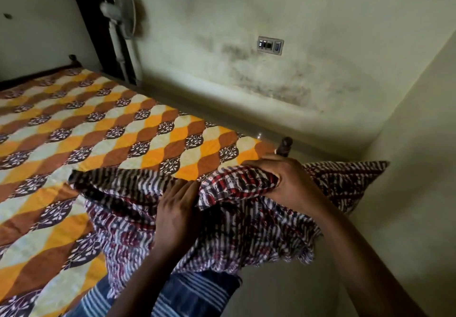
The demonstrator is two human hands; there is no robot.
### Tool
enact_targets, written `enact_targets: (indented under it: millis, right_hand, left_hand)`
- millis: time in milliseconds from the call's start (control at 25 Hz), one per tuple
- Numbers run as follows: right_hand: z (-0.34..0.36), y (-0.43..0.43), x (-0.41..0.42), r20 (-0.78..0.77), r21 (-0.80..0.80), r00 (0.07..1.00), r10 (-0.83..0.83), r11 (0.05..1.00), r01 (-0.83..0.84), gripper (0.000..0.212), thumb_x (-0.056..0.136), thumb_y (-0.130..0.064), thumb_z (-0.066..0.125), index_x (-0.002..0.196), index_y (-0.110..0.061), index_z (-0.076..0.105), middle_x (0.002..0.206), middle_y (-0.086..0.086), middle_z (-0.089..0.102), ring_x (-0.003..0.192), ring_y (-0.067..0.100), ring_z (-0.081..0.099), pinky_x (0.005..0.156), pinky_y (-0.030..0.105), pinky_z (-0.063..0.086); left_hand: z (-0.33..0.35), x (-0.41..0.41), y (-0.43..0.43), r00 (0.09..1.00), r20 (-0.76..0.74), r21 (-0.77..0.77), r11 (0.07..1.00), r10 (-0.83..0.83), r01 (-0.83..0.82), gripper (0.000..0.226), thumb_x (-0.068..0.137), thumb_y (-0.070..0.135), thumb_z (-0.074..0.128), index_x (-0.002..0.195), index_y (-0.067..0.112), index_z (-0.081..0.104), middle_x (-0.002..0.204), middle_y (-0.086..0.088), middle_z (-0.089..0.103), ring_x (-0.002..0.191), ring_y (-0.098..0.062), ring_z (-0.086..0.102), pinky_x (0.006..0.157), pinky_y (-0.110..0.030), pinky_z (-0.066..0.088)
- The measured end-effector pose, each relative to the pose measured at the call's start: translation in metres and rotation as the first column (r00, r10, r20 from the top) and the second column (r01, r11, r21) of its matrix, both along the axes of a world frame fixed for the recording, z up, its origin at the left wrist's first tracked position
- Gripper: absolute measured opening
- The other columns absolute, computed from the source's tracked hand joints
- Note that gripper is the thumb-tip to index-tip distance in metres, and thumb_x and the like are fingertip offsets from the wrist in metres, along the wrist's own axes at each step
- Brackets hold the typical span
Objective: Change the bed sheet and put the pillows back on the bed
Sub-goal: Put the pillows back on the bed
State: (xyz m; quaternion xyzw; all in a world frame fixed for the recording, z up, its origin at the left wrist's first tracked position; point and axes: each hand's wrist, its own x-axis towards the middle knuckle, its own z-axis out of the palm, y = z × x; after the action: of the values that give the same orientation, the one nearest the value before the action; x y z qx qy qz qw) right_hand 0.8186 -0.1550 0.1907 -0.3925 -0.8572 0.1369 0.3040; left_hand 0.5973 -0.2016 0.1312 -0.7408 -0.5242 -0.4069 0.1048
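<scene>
Two hands are apart on a striped pillow [345, 183] at the near right corner of the bed [285, 144], over the orange and brown sheet [98, 131]. Right hand [283, 178] squeezes a bunch of its cover; left hand [177, 213] lies on it, fingertips hidden under a fold, so I cannot tell if it grips

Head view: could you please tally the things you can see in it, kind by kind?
Bed sheet: 1
Striped cloth: 1
Pillow: 1
Hands: 2, left hand and right hand
Bedposts: 2
Fan: 1
Switch plate: 1
Total: 9
</scene>
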Motion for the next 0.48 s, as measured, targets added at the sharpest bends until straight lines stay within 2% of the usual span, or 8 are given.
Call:
enact_targets:
  millis: [80, 160, 200, 280, 360, 400, 480]
  right_hand:
    - [0.001, 0.04, 0.002, 0.003, -0.054, 0.999, 0.048, 0.997, -0.048, 0.049, 0.07, -0.027, 0.075, 0.118, -0.019, 0.065, 0.097, -0.009, 0.066, 0.09, 0.01, 0.062, 0.077, 0.029, 0.052]
    - [-0.001, 0.088, 0.006, 0.001, -0.099, 0.993, 0.118, 0.988, -0.117, 0.047, 0.071, -0.032, 0.072, 0.116, -0.019, 0.066, 0.091, -0.021, 0.059, 0.083, -0.001, 0.057, 0.074, 0.021, 0.047]
    - [-0.005, 0.117, 0.006, 0.015, -0.105, 0.986, 0.163, 0.981, -0.161, 0.045, 0.072, -0.033, 0.071, 0.114, -0.019, 0.067, 0.09, -0.018, 0.063, 0.083, 0.001, 0.059, 0.074, 0.024, 0.049]
    - [-0.012, 0.174, 0.003, 0.064, -0.102, 0.964, 0.259, 0.962, -0.252, 0.042, 0.072, -0.029, 0.072, 0.112, -0.018, 0.069, 0.094, 0.003, 0.07, 0.089, 0.017, 0.065, 0.076, 0.037, 0.052]
    - [-0.02, 0.239, -0.009, 0.08, -0.175, 0.929, 0.36, 0.923, -0.343, 0.041, 0.071, -0.024, 0.077, 0.111, -0.017, 0.069, 0.098, 0.006, 0.07, 0.091, 0.02, 0.064, 0.078, 0.039, 0.052]
    - [-0.024, 0.271, -0.018, 0.083, -0.225, 0.913, 0.399, 0.9, -0.373, 0.043, 0.071, -0.024, 0.078, 0.112, -0.016, 0.068, 0.099, 0.005, 0.069, 0.093, 0.019, 0.063, 0.079, 0.037, 0.051]
    - [-0.044, 0.329, -0.044, 0.103, -0.258, 0.888, 0.447, 0.875, -0.41, 0.049, 0.073, -0.027, 0.078, 0.119, -0.018, 0.064, 0.104, 0.007, 0.067, 0.097, 0.021, 0.061, 0.081, 0.033, 0.05]
  left_hand:
    - [-0.006, 0.011, 0.031, 0.997, 0.051, -0.056, 0.997, 0.059, -0.056, 0.033, 0.064, 0.01, 0.064, 0.09, 0.01, 0.044, 0.066, -0.015, 0.063, 0.063, -0.024, 0.057, 0.051, -0.027, 0.044]
    - [-0.015, 0.022, 0.066, 0.987, 0.055, -0.116, 0.983, 0.152, -0.144, 0.034, 0.059, 0.006, 0.059, 0.091, 0.009, 0.046, 0.066, -0.016, 0.064, 0.055, -0.025, 0.062, 0.048, -0.023, 0.044]
    - [-0.018, 0.028, 0.083, 0.977, 0.065, -0.149, 0.97, 0.203, -0.192, 0.03, 0.062, 0.01, 0.052, 0.091, 0.009, 0.047, 0.064, -0.016, 0.064, 0.053, -0.025, 0.062, 0.046, -0.02, 0.04]
    - [-0.022, 0.035, 0.116, 0.947, 0.091, -0.225, 0.933, 0.307, -0.281, 0.03, 0.063, 0.016, 0.045, 0.091, 0.008, 0.055, 0.058, -0.013, 0.061, 0.047, -0.025, 0.059, 0.043, -0.02, 0.023]
    - [-0.024, 0.044, 0.157, 0.866, 0.129, -0.28, 0.855, 0.483, -0.435, 0.034, 0.067, 0.012, 0.05, 0.095, 0.0, 0.066, 0.054, -0.016, 0.059, 0.045, -0.028, 0.057, 0.042, -0.018, 0.012]
    - [-0.021, 0.049, 0.179, 0.796, 0.167, -0.356, 0.788, 0.582, -0.502, 0.033, 0.074, 0.01, 0.051, 0.101, -0.002, 0.067, 0.06, -0.02, 0.061, 0.051, -0.032, 0.06, 0.042, -0.022, 0.014]
    - [-0.026, 0.048, 0.227, 0.627, 0.205, -0.55, 0.618, 0.752, -0.562, 0.03, 0.094, 0.013, 0.045, 0.116, 0.0, 0.06, 0.087, -0.028, 0.065, 0.078, -0.039, 0.062, 0.054, -0.032, 0.027]
